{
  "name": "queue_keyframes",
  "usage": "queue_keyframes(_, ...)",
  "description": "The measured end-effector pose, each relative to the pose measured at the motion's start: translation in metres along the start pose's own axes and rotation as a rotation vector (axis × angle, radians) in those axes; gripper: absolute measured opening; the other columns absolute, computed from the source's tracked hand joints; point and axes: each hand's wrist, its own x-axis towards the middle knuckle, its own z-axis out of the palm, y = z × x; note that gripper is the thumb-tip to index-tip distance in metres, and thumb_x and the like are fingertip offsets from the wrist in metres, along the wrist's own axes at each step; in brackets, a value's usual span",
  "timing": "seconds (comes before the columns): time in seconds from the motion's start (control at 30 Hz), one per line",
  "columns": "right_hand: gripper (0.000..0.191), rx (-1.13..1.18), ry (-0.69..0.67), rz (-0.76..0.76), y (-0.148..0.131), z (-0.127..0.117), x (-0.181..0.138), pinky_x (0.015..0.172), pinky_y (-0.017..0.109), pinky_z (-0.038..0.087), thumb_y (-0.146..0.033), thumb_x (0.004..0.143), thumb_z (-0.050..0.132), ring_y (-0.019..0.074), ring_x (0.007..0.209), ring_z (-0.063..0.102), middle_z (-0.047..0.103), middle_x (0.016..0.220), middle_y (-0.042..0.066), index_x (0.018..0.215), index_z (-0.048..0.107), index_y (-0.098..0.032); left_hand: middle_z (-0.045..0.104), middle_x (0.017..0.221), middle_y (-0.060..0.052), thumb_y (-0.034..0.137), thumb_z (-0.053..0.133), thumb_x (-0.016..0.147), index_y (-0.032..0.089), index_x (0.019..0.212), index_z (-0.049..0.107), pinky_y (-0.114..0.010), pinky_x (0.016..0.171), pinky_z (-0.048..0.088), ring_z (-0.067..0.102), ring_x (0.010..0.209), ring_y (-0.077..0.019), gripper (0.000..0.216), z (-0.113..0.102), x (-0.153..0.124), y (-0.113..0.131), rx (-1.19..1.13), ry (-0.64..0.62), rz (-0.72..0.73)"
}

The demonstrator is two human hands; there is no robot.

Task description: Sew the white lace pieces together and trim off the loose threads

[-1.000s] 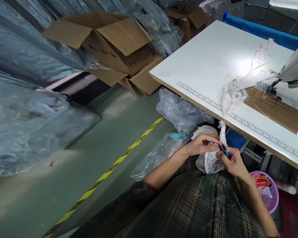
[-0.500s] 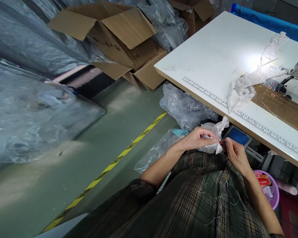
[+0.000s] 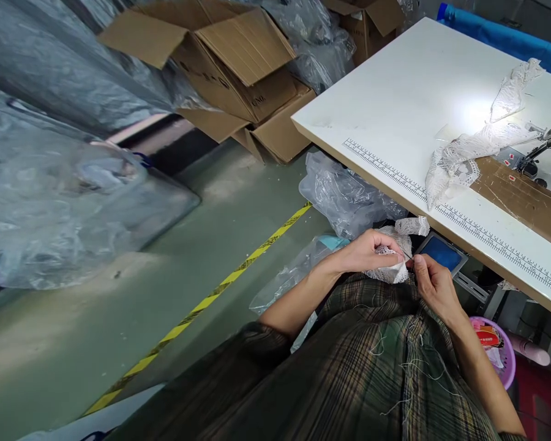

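In my lap, close to the table's front edge, my left hand is closed on a piece of white lace, pinching it between thumb and fingers. Part of the lace hangs over beyond the fingers. My right hand is pinched round a thin dark tool, whose tip points at the lace by my left fingertips. It is too small to tell what kind of tool it is. More white lace lies on the table, running up to the sewing machine.
A white sewing table with a printed ruler edge stands at the right. Cardboard boxes and plastic-wrapped bundles lie to the left and back. A purple basket sits below right. Yellow-black tape crosses the floor.
The view has shifted slightly, so the table and boxes sit a little further right. The loose lace end beyond my left hand has folded over. Both hands keep their hold.
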Motion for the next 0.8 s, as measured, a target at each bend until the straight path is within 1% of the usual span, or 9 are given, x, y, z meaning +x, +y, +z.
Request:
queue_keyframes(0.13, 0.048, -0.106, -0.005, -0.046, -0.006, -0.002, 0.001, 0.053, 0.026, 0.030, -0.057, 0.094, 0.036, 0.0135, 0.052, 0.045, 0.052, 0.057, -0.001, 0.070, 0.058, -0.022, 0.070, 0.072, -0.001, 0.032, 0.069, 0.076, 0.012, 0.078, 0.073, -0.021, 0.063, 0.042, 0.059, 0.067, -0.0122, 0.020, 0.000, 0.002, 0.002, 0.045, -0.032, -0.024)
queue_keyframes(0.27, 0.046, -0.090, 0.075, -0.027, 0.000, 0.003, 0.000, 0.051, 0.026, 0.028, -0.057, 0.092, 0.039, 0.0119, 0.049, 0.039, 0.049, 0.055, -0.002, 0.069, 0.057, -0.021, 0.070, 0.073, -0.001, 0.030, 0.068, 0.077, 0.012, 0.079, 0.073, -0.022, 0.064, 0.042, 0.059, 0.069, -0.0126, 0.019, 0.000, 0.004, 0.001, 0.059, -0.046, -0.024)
queue_keyframes(0.37, 0.046, 0.066, 0.286, 0.012, 0.009, 0.009, 0.003, 0.050, 0.025, 0.032, -0.062, 0.086, 0.051, 0.0108, 0.049, 0.038, 0.046, 0.057, -0.005, 0.084, 0.064, -0.018, 0.071, 0.078, -0.003, 0.030, 0.067, 0.079, 0.012, 0.080, 0.073, -0.023, 0.070, 0.046, 0.062, 0.074, -0.0138, 0.019, -0.001, 0.005, -0.002, 0.060, -0.043, 0.002)
queue_keyframes(0.43, 0.053, 0.136, 0.457, 0.054, 0.015, 0.013, 0.010, 0.049, 0.024, 0.033, -0.063, 0.079, 0.060, 0.0101, 0.049, 0.035, 0.041, 0.057, -0.007, 0.097, 0.068, -0.015, 0.071, 0.080, -0.003, 0.031, 0.066, 0.081, 0.013, 0.081, 0.073, -0.023, 0.073, 0.046, 0.062, 0.076, -0.0138, 0.019, -0.003, 0.006, -0.004, 0.087, -0.056, 0.045)
queue_keyframes(0.47, 0.058, 0.153, 0.508, 0.072, 0.018, 0.016, 0.016, 0.048, 0.024, 0.033, -0.064, 0.076, 0.062, 0.0099, 0.049, 0.034, 0.039, 0.056, -0.008, 0.102, 0.070, -0.013, 0.071, 0.082, -0.004, 0.032, 0.066, 0.083, 0.014, 0.082, 0.073, -0.024, 0.074, 0.047, 0.062, 0.078, -0.0140, 0.020, -0.004, 0.006, -0.004, 0.105, -0.069, 0.077)
queue_keyframes(0.53, 0.063, 0.178, 0.535, 0.089, 0.022, 0.020, 0.028, 0.049, 0.025, 0.035, -0.064, 0.075, 0.064, 0.0104, 0.050, 0.035, 0.040, 0.054, -0.008, 0.108, 0.072, -0.010, 0.070, 0.089, -0.006, 0.036, 0.066, 0.086, 0.015, 0.083, 0.073, -0.025, 0.079, 0.048, 0.062, 0.083, -0.0146, 0.022, -0.005, 0.006, -0.005, 0.133, -0.099, 0.146)
queue_keyframes(0.67, 0.052, 0.283, 0.622, 0.041, 0.023, 0.027, 0.041, 0.060, 0.028, 0.046, -0.061, 0.077, 0.062, 0.0148, 0.062, 0.052, 0.063, 0.065, 0.002, 0.090, 0.076, -0.013, 0.071, 0.093, -0.008, 0.045, 0.063, 0.091, 0.014, 0.088, 0.072, -0.026, 0.081, 0.049, 0.064, 0.087, -0.0152, 0.033, -0.011, 0.004, -0.004, 0.127, -0.151, 0.174)
queue_keyframes(0.73, 0.044, 0.316, 0.636, 0.011, 0.021, 0.028, 0.035, 0.061, 0.028, 0.048, -0.057, 0.077, 0.063, 0.0150, 0.063, 0.054, 0.068, 0.070, 0.004, 0.081, 0.075, -0.015, 0.071, 0.089, -0.007, 0.050, 0.063, 0.091, 0.013, 0.091, 0.072, -0.024, 0.075, 0.048, 0.063, 0.081, -0.0142, 0.038, -0.015, 0.003, -0.002, 0.113, -0.101, 0.156)
queue_keyframes(0.8, 0.039, 0.315, 0.588, 0.002, 0.017, 0.027, 0.023, 0.055, 0.026, 0.044, -0.053, 0.078, 0.064, 0.0124, 0.056, 0.050, 0.065, 0.064, 0.001, 0.077, 0.074, -0.016, 0.069, 0.085, -0.006, 0.053, 0.064, 0.090, 0.013, 0.093, 0.072, -0.023, 0.069, 0.045, 0.060, 0.076, -0.0128, 0.041, -0.020, 0.005, 0.000, 0.112, 0.007, 0.159)
